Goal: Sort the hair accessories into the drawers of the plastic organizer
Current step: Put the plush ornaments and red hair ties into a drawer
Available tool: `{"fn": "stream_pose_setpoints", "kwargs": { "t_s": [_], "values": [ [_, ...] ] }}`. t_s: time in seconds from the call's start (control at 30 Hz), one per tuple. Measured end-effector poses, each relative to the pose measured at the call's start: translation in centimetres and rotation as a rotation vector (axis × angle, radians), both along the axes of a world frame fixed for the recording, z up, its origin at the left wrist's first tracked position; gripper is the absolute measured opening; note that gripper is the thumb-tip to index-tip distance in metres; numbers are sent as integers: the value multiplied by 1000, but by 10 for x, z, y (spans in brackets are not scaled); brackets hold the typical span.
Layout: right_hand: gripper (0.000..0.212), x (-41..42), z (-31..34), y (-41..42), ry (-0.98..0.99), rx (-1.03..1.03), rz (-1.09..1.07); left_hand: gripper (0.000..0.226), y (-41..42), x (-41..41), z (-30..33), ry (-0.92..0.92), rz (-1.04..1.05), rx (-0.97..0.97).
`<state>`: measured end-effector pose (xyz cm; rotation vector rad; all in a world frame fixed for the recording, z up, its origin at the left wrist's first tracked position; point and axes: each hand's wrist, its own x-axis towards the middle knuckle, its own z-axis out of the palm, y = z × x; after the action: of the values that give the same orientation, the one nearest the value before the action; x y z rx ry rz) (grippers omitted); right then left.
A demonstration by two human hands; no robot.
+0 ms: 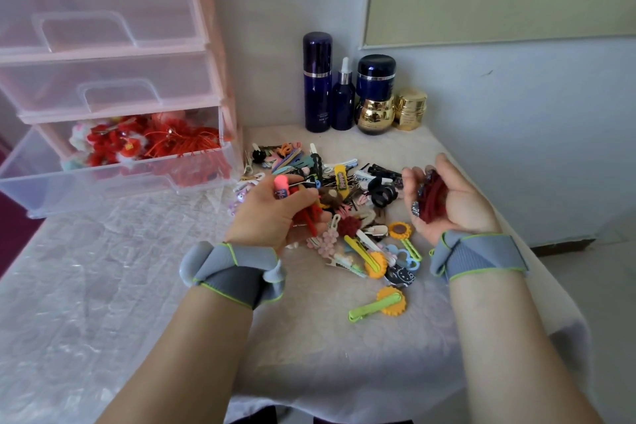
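While a pink clip and red pieces are gripped in the left hand (275, 213) and dark red accessories are cupped in the right hand (444, 200), most of the pile (344, 203) is left unsorted on the table (103, 286) between them. Only the open bottom drawer (113, 165) of the organizer (206, 27) is filled, with red accessories; the two closed drawers above appear empty, so sorting is judged barely begun.

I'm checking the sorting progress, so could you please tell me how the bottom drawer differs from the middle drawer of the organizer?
The bottom drawer is pulled out; the middle drawer is pushed in. The bottom drawer holds a heap of red hair accessories; the middle drawer looks empty through its front. Both are clear plastic with a moulded front handle, set in the same pink frame.
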<state>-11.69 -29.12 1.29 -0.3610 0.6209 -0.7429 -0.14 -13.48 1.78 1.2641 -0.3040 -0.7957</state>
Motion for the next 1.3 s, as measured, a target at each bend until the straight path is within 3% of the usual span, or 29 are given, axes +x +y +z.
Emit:
{"fn": "stream_pose_setpoints", "kwargs": {
  "t_s": [0.1,0.17,0.33,0.43,0.67,0.77,0.83,0.97,1.03,1.3],
  "values": [
    [13,5,-1,-8,136,-286,56,19,-2,-1,0,-3,4,9],
    [14,9,-2,-17,353,-551,51,20,-3,0,-1,-7,3,15],
    [33,26,-4,-42,1266,-1346,117,16,-6,1,0,-7,8,10],
    [38,35,-4,-47,1492,-1497,325,16,-7,2,0,-2,11,15],
    [31,38,0,-45,1620,-1579,437,24,-8,1,1,38,39,5],
    [30,30,6,-40,1608,-1544,376,22,-6,1,1,39,29,-9],
    [30,26,13,-32,1485,-1537,217,24,-5,-1,2,12,21,-22],
    [24,28,35,7,786,-1311,143,23,-7,-6,11,-17,50,-130],
    [22,34,43,26,583,-1220,216,23,-8,-7,18,-55,91,-180],
    [22,70,55,73,300,-1065,327,23,17,1,51,-174,317,-348]
  ]
}}
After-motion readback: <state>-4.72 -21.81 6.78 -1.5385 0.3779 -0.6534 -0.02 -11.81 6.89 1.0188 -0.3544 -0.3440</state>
